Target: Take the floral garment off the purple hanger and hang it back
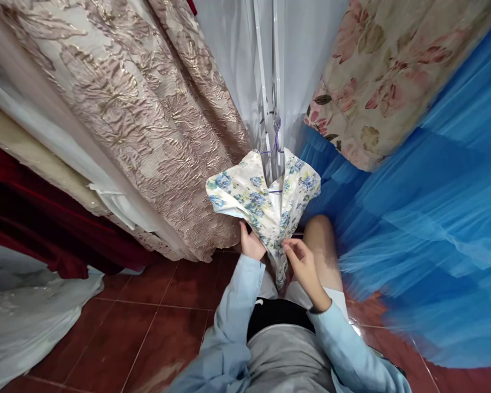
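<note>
A white garment with blue flowers point(257, 202) hangs on a thin purple hanger point(276, 139) in front of me, its V-neck facing up and its lower part narrowing towards my lap. At its left edge is my left hand point(252, 244), thumb showing and the other fingers hidden behind the cloth, so its grip cannot be made out. On the right, my right hand point(300, 261) pinches the front of the garment near its middle, thumb and forefinger together on the cloth.
White metal rails point(265, 71) stand behind the hanger. Pink embossed fabric point(147, 120) hangs at left, with dark red cloth point(28, 218) beyond it. Blue tulle point(433, 229) and a beige floral cloth point(376, 93) hang at right. Red tiles point(155, 322) cover the floor.
</note>
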Demonstrator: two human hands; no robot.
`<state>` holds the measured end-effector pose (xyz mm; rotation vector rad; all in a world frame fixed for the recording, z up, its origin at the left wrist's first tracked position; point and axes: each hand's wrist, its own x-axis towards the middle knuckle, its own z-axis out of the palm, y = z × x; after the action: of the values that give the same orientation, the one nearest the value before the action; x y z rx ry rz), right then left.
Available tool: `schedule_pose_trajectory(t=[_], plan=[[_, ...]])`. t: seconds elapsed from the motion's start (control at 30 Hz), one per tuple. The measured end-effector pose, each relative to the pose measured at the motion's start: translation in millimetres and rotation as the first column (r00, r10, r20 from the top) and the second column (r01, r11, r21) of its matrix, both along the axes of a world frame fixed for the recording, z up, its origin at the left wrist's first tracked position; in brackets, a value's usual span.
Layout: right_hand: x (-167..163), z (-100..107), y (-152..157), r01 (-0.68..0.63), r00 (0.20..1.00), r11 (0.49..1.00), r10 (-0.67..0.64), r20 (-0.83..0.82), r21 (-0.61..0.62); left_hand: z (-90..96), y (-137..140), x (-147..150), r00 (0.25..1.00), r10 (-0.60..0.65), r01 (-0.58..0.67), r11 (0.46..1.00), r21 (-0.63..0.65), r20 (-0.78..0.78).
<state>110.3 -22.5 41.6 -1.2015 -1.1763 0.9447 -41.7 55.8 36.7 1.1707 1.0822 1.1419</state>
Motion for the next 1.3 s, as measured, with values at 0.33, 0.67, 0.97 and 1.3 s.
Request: schedule_pose_trajectory(t=[0.33,0.67,0.97,1.3], plan=[[-3,7,57,0.034,0.975,0.999,-0.030,0.218,-0.016,-31.0,-10,15,0.948,0.312,-0.315,0.948,0.047,0.069],[7,21,20,-0.016,0.981,0.999,0.022,0.192,-0.033,4.0,-40,-1,0.911,0.197,0.017,0.860,0.510,-0.363],[28,43,10,-0.060,0.966,0.997,0.047,0.256,0.045,17.1,-35,26,0.935,0.194,0.026,0.800,0.599,-0.298],[6,3,23,-0.134,0.981,0.985,0.116,0.156,0.109,50.2,-13,31,0.911,0.329,0.009,0.589,0.808,-0.250]])
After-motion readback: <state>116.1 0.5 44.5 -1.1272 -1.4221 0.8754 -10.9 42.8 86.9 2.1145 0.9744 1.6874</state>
